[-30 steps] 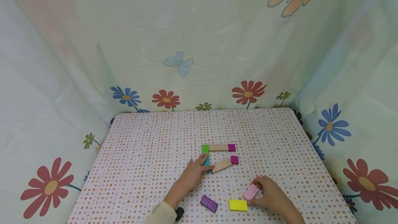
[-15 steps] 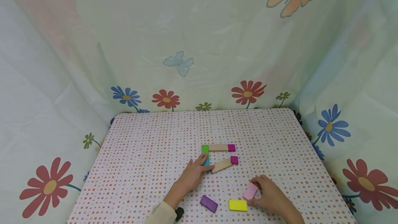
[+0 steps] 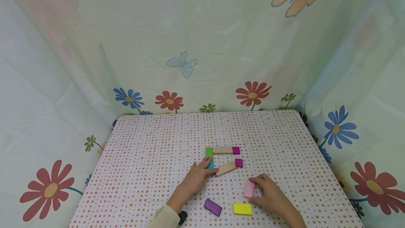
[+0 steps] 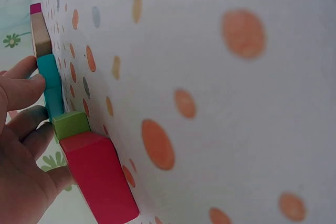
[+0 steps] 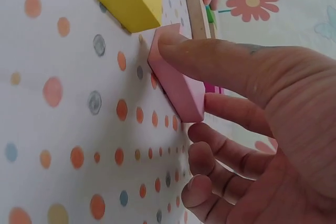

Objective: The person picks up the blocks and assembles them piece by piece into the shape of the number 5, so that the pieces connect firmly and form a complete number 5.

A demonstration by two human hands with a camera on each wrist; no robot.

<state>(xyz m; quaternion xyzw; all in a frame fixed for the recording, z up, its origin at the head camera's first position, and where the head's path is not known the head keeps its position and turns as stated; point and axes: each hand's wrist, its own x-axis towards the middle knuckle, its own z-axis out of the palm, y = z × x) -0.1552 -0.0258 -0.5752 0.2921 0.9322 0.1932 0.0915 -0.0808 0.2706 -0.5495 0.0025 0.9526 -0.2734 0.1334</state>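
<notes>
In the head view my left hand (image 3: 196, 177) rests over a green block (image 3: 209, 150) and a teal block (image 3: 211, 164), its fingers extended. The left wrist view also shows a red block (image 4: 102, 177) against the green one; my hand covers it in the head view. From this row two light wooden planks, the far plank (image 3: 222, 150) and the slanted near plank (image 3: 226, 168), run rightward. Each ends at a magenta cube, one far (image 3: 236, 150), one nearer (image 3: 238, 163). My right hand (image 3: 270, 194) pinches a pink block (image 3: 249, 188) between thumb and index finger, just above or on the table.
A yellow block (image 3: 242, 209) lies just in front of the pink one. Left of it, a purple block (image 3: 213, 207) sits at an angle. The dotted tabletop (image 3: 152, 143) is surrounded by a flowered curtain (image 3: 142, 27).
My right hand has moved a little left and away from me with the pink block, which has turned more upright in the view. My left hand has stayed put.
</notes>
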